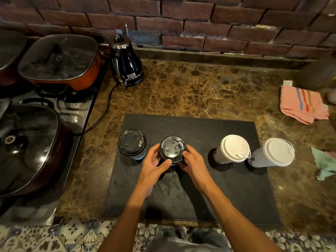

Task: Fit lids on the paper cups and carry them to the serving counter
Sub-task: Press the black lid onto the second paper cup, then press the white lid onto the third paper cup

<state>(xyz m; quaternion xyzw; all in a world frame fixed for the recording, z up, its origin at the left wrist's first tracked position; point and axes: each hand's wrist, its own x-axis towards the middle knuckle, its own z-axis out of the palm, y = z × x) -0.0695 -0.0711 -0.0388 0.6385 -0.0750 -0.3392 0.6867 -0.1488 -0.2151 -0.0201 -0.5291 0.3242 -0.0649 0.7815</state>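
1. Left grip and right grip both clasp the middle cup from either side, fingers curled round it; thumbs press the rim of its black lid.
2. The cup stands on a dark mat; a second black-lidded cup is just to its left.
3. Two white-lidded cups stand to the right, the far one at the mat's edge.
4. Mat lies on the marble table; kettle behind; pink cloth far right.
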